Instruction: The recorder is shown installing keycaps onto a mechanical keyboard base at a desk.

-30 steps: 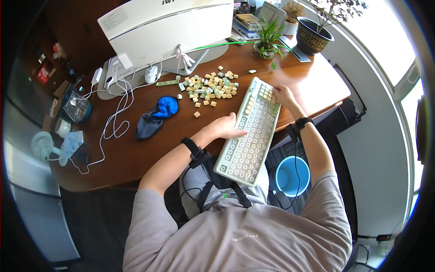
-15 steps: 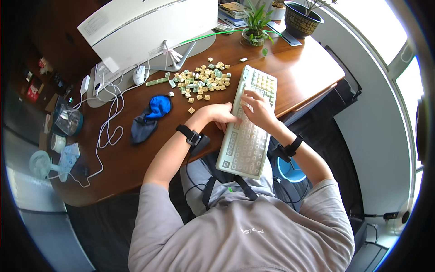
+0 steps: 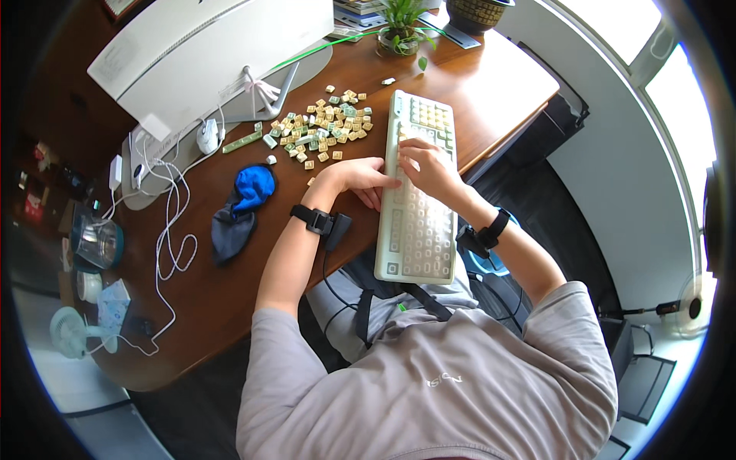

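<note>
A pale green keyboard [image 3: 422, 238] lies lengthwise from the desk's edge toward my lap. Keycaps remain on its far end, while most of the nearer part shows bare switches. My left hand [image 3: 366, 181] grips the keyboard's left side, thumb on the frame and fingers beside it. Over the keyboard's upper middle, my right hand [image 3: 432, 172] has its fingers bent and pinched together; anything between the fingertips is hidden. A loose pile of yellow and green keycaps [image 3: 326, 129] lies left of the keyboard, with a long green spacebar keycap [image 3: 242, 142] at its left.
A white monitor [image 3: 207, 50] stands behind the pile, with a white mouse [image 3: 208, 136] and tangled white cable [image 3: 162, 253]. A blue and grey cloth pouch [image 3: 244, 211] lies on the left. Plants in a glass pot [image 3: 399, 42] and dark pot [image 3: 477, 14] stand at the back.
The view has shifted, so the desk things sit further left and higher. The right fingers have drawn together over the keyboard; my left hand stays at its left side.
</note>
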Motion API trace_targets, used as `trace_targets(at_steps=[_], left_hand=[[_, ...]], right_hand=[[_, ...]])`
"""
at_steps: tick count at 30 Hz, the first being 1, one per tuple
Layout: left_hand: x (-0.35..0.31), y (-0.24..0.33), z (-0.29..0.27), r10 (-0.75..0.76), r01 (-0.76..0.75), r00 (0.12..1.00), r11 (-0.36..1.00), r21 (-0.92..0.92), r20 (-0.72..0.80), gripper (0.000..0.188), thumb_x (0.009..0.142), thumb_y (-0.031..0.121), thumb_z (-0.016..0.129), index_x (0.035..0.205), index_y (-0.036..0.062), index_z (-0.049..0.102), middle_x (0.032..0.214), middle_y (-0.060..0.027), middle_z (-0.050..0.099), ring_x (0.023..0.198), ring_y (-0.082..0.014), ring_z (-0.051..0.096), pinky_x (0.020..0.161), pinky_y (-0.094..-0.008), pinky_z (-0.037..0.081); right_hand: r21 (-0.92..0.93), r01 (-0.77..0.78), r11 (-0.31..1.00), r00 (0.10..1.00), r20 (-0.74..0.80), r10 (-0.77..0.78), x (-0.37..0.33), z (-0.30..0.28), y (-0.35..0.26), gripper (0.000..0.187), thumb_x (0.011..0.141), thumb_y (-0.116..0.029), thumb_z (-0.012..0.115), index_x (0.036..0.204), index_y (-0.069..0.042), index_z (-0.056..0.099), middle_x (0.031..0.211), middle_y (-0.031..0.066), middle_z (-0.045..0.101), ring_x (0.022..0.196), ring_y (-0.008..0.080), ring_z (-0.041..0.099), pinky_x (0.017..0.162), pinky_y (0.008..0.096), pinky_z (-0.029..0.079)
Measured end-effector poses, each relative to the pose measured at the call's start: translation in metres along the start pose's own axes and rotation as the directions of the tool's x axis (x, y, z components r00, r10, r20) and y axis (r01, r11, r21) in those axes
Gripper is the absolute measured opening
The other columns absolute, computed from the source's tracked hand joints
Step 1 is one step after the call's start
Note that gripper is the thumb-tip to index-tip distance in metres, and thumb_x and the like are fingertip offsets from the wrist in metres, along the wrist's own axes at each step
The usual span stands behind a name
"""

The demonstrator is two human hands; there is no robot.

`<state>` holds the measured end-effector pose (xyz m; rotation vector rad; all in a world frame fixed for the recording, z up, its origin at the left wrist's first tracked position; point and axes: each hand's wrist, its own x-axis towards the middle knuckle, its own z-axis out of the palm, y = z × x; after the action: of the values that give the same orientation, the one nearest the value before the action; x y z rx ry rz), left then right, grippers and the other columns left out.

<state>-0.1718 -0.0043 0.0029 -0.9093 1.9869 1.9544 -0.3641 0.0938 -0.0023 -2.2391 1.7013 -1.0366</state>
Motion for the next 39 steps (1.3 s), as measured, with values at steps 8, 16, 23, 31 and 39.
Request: trace_targets(at_steps=[8,16,23,31,39], left_hand=[[0.006,-0.006,-0.004,0.022,-0.022,0.999,1.0,0.0,0.047,0.062,0.091,0.046,0.074,0.125,0.0003,0.049,0.1,-0.0185,0.072,0.08,-0.0251,0.076,0.073,-0.0351,0.064],[0.001,-0.002,-0.001,0.038,-0.038,0.999,0.999,-0.002,0.031,0.06,0.09,0.045,0.075,0.118,-0.0016,0.05,0.097,-0.0182,0.072,0.078,-0.0253,0.076,0.072,-0.0349,0.064],[-0.001,-0.003,-0.001,0.059,-0.059,0.998,0.998,-0.003,-0.002,0.061,0.09,0.045,0.075,0.122,-0.0016,0.051,0.101,-0.0196,0.072,0.081,-0.0265,0.076,0.075,-0.0362,0.064],[0.005,-0.009,-0.004,0.062,-0.062,0.998,0.998,-0.003,0.01,0.065,0.089,0.048,0.076,0.124,-0.0018,0.052,0.103,-0.0201,0.072,0.082,-0.0263,0.076,0.076,-0.0367,0.064],[0.008,-0.012,-0.003,0.084,-0.084,0.996,0.996,-0.011,-0.004,0.06,0.089,0.044,0.075,0.122,-0.0011,0.055,0.103,-0.0169,0.073,0.082,-0.0242,0.076,0.075,-0.0362,0.064]], right_hand=[[-0.075,-0.036,0.997,0.997,-0.067,0.031,0.002,0.006,-0.02,0.01,0.082,-0.006,0.068,0.085,0.002,0.072,0.103,0.0179,0.07,0.097,0.0374,0.067,0.089,0.0425,0.054],[-0.114,-0.123,0.986,0.988,-0.108,0.111,0.007,0.012,-0.019,0.017,0.081,-0.011,0.068,0.089,0.004,0.068,0.099,0.0223,0.065,0.092,0.0406,0.065,0.085,0.0455,0.052],[-0.199,-0.184,0.963,0.982,0.011,0.19,0.015,0.009,-0.008,0.022,0.08,-0.018,0.069,0.088,0.002,0.066,0.095,0.0219,0.066,0.09,0.0397,0.066,0.084,0.0446,0.054],[-0.071,-0.263,0.962,0.961,-0.102,0.255,0.01,0.013,-0.01,0.02,0.082,-0.018,0.069,0.088,0.001,0.071,0.093,0.0231,0.067,0.089,0.0378,0.067,0.084,0.0449,0.054],[-0.214,-0.215,0.953,0.977,-0.057,0.207,0.011,0.016,-0.019,0.023,0.083,-0.019,0.068,0.084,0.003,0.073,0.095,0.028,0.066,0.088,0.0422,0.065,0.083,0.0488,0.053]])
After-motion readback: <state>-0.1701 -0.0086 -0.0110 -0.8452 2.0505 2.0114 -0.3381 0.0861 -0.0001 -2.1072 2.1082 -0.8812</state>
